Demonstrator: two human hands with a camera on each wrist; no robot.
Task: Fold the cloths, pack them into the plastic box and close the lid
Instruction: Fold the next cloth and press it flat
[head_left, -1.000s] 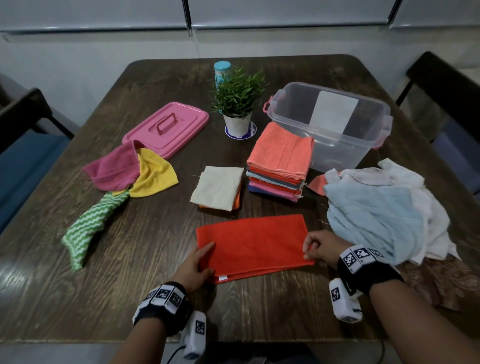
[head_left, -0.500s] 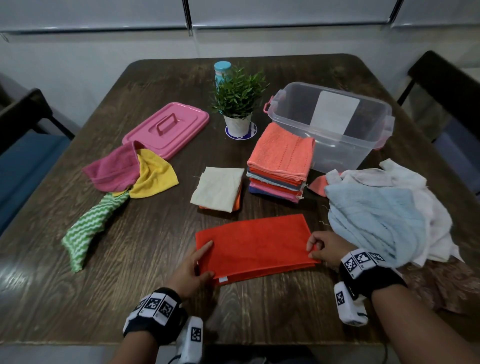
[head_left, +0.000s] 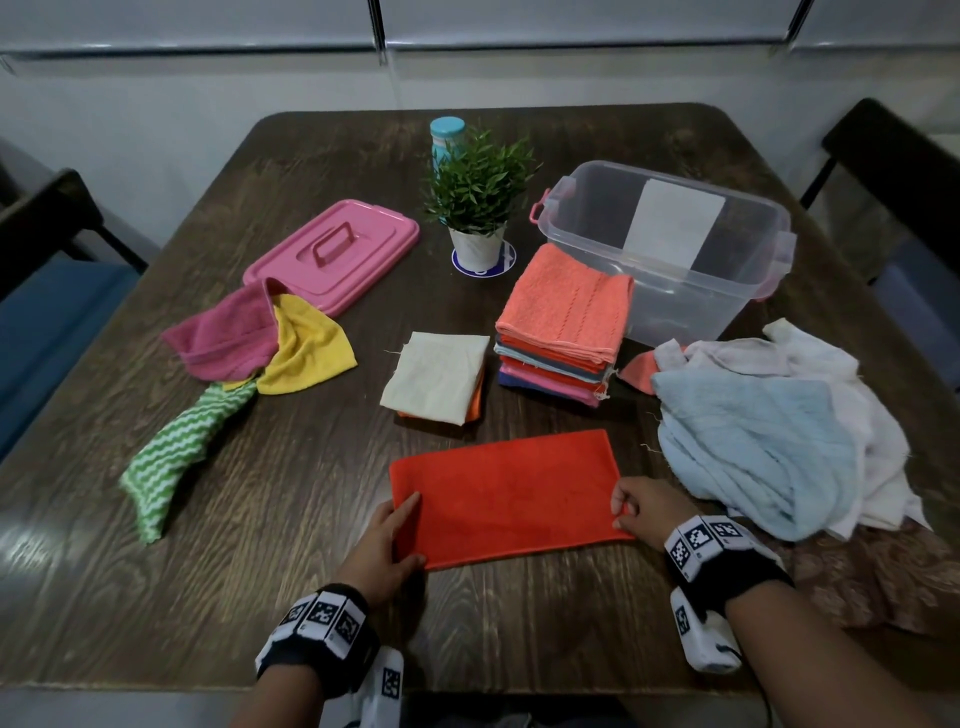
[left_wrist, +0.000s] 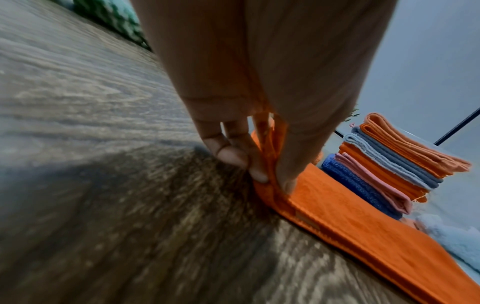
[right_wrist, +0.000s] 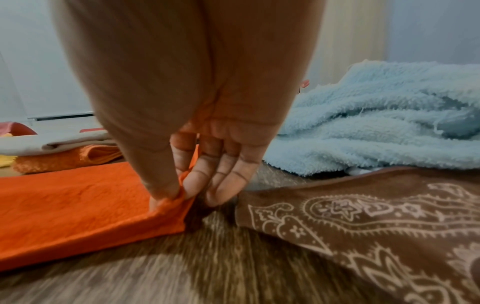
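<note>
Orange cloth (head_left: 506, 493) pinched by left hand (head_left: 382, 545) and right hand (head_left: 649, 512); folded stack (head_left: 563, 332) fronts plastic box (head_left: 675, 291).

We work at a dark wooden table (head_left: 291, 519). On it lie an orange cloth (head_left: 506, 493), a folded stack (head_left: 563, 332), a cream cloth pile (head_left: 436, 376), loose cloths (head_left: 260, 343), a pale heap (head_left: 769, 431), a pink lid (head_left: 332, 254), a clear box (head_left: 670, 291) and a potted plant (head_left: 478, 208).
</note>
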